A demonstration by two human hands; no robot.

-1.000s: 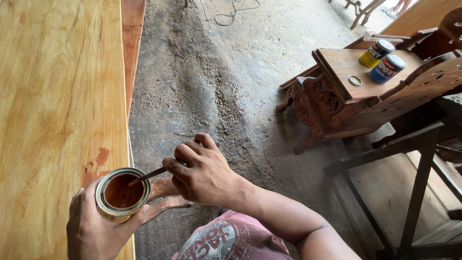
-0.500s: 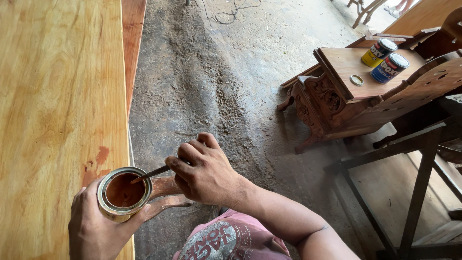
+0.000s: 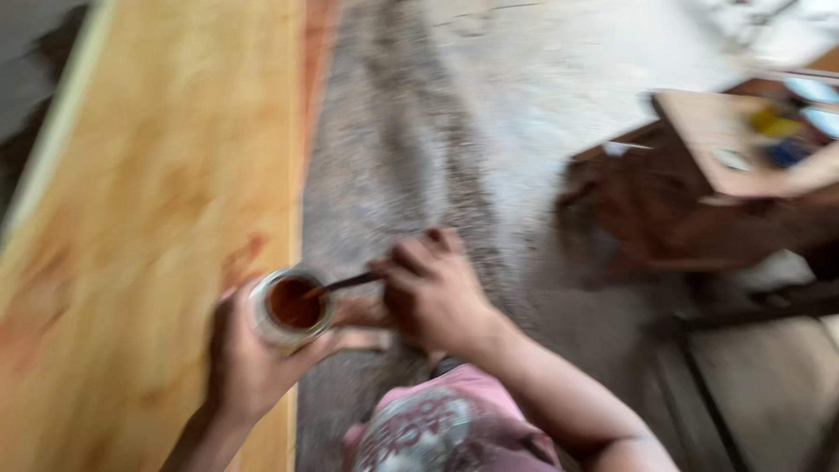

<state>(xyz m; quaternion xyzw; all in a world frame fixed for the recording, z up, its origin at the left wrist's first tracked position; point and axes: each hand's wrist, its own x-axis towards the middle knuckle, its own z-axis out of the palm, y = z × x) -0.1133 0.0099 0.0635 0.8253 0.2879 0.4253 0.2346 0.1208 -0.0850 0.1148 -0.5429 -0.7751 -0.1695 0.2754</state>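
The frame is blurred by camera motion. My left hand (image 3: 249, 363) wraps around a small open metal can (image 3: 293, 306) filled with reddish-brown liquid, held at the edge of a long wooden board (image 3: 157, 227). My right hand (image 3: 433, 288) grips a thin dark stick or brush handle (image 3: 350, 282) whose tip dips into the can.
The pale wooden board fills the left side, with reddish stains near the can. A grey dusty floor (image 3: 489, 131) lies beyond. At the right stands a carved wooden chair or stand (image 3: 699, 175) with small cans on its top.
The camera has swung to the left, so the board takes up more of the view and the image is blurred. Both hands keep their hold on the can and the stick.
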